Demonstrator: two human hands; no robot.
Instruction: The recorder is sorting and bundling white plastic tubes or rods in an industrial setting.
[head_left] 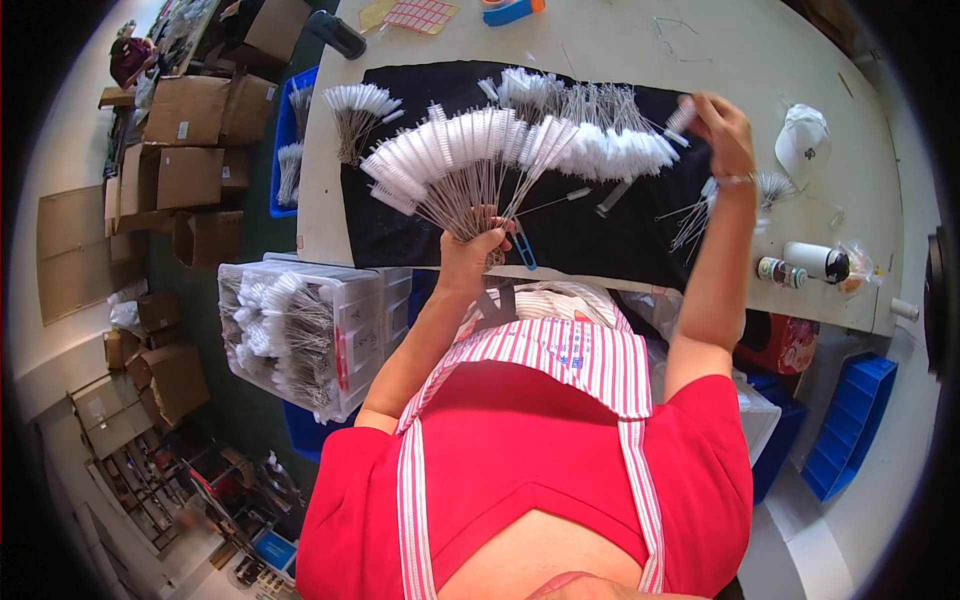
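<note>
Off-white bench (620,45) spreads ahead of and to either side of the left hand (472,252) and the right hand (724,132). Black cloth (610,240) covers its middle, ahead of the left hand and running toward the right. A clear plastic crate (368,325), filled with more wire brushes, stands left of the left hand and nearer the body. The fanned bundle of white-bristled brushes (445,150) rises from the left hand, whose fingers are wrapped tightly around the gathered wire stems. A thick row of brushes (620,152) lies on the cloth, left of the right hand. Just right of that hand sits a white cap (802,138); nearer the body, a white bottle (815,260). Blue snips (524,250) lie just right of the left hand. Slightly blurred, the right hand pinches a single brush (681,116) at its fingertips.
</note>
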